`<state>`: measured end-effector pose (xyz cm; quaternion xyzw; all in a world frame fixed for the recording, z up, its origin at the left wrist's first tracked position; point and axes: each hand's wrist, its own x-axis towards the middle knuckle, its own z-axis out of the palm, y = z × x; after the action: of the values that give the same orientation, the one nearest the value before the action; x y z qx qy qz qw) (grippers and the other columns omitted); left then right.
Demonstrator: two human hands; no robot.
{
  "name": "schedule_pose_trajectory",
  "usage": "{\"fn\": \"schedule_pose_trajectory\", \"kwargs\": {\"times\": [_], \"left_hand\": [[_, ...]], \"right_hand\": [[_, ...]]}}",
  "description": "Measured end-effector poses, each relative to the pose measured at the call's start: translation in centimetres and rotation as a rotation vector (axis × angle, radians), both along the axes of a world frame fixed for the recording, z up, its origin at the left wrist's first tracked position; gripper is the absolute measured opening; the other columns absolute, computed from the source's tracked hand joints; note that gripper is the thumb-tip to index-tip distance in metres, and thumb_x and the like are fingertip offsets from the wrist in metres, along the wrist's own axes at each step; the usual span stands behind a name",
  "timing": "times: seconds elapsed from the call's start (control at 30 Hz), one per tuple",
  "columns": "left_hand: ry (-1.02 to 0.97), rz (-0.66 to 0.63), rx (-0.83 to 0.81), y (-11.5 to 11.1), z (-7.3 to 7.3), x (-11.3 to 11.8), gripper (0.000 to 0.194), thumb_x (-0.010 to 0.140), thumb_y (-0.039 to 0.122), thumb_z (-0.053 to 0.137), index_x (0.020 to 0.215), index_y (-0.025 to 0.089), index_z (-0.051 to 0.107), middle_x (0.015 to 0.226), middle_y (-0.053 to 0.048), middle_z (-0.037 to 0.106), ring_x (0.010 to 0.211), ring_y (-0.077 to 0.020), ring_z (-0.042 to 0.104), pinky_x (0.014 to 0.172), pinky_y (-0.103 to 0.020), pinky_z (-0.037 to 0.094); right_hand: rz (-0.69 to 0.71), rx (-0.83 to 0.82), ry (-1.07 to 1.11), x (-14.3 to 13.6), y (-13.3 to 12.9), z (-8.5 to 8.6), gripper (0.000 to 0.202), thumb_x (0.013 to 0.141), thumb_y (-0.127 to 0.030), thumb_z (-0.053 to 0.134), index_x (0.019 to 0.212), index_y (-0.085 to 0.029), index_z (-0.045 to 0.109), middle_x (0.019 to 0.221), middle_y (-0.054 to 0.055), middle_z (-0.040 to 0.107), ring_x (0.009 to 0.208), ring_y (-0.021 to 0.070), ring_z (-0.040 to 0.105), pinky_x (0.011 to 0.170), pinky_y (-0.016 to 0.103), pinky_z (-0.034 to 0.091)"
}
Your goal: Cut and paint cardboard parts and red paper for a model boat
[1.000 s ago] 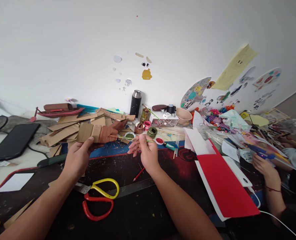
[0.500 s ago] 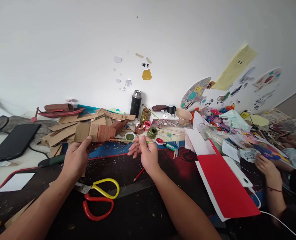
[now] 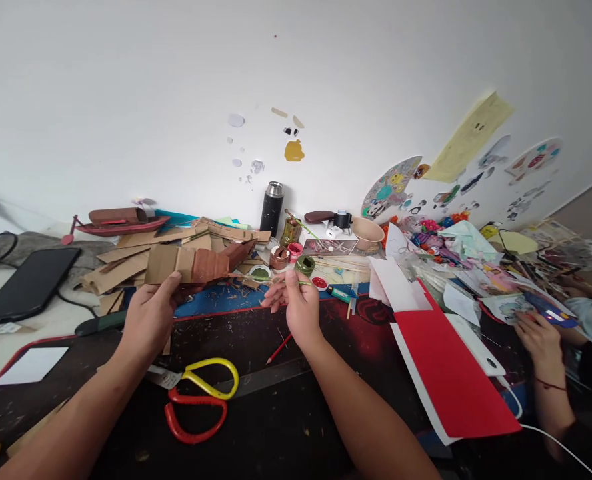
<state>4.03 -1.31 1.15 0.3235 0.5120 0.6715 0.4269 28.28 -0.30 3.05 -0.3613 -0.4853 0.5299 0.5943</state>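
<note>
My left hand (image 3: 153,307) grips a cardboard model (image 3: 209,265) by its bare tan end. The model's right part is painted reddish brown and tapers to the right. Between the thumb and fingers of my right hand (image 3: 299,303) is a thin green paintbrush (image 3: 271,279), its tip pointing left at the model's painted edge. Just beyond the brush stand a lid with green paint (image 3: 261,273), an open green paint jar (image 3: 305,265), a brown paint jar (image 3: 279,257) and a lid with red paint (image 3: 319,283).
Scissors (image 3: 209,380) and a red pencil (image 3: 277,351) lie on the dark mat. Cardboard strips (image 3: 126,263), a small boat model (image 3: 122,221) and a black flask (image 3: 272,210) are behind. Red paper (image 3: 456,373) lies at right, near another person's hand (image 3: 541,337).
My left hand and the model have shifted slightly left. My right hand with the paintbrush has moved a little right. The other person's hand has shifted.
</note>
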Motion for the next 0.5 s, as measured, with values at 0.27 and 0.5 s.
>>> {"fn": "schedule_pose_trajectory", "kwargs": {"times": [0.27,0.5], "left_hand": [[-0.189,0.230,0.064,0.8,2.8,-0.6,0.011,0.077,0.021,0.077,0.086,0.017,0.071,0.072,0.000,0.074,0.067,-0.0180,0.070,0.066,-0.030,0.059],[-0.297,0.282,-0.037,3.8,7.3,-5.9,0.022,0.088,0.003,0.054,0.074,0.019,0.056,0.059,0.002,0.058,0.058,-0.0118,0.058,0.060,-0.021,0.051]], "right_hand": [[-0.060,-0.017,0.040,1.1,0.5,-0.3,0.062,0.093,-0.082,0.066,0.090,-0.020,0.065,0.064,0.004,0.075,0.048,0.0198,0.073,0.041,0.025,0.053],[-0.057,-0.016,0.078,1.2,0.2,-0.4,0.062,0.092,-0.082,0.067,0.089,-0.020,0.065,0.061,0.003,0.073,0.046,0.0198,0.072,0.039,0.024,0.050]]}}
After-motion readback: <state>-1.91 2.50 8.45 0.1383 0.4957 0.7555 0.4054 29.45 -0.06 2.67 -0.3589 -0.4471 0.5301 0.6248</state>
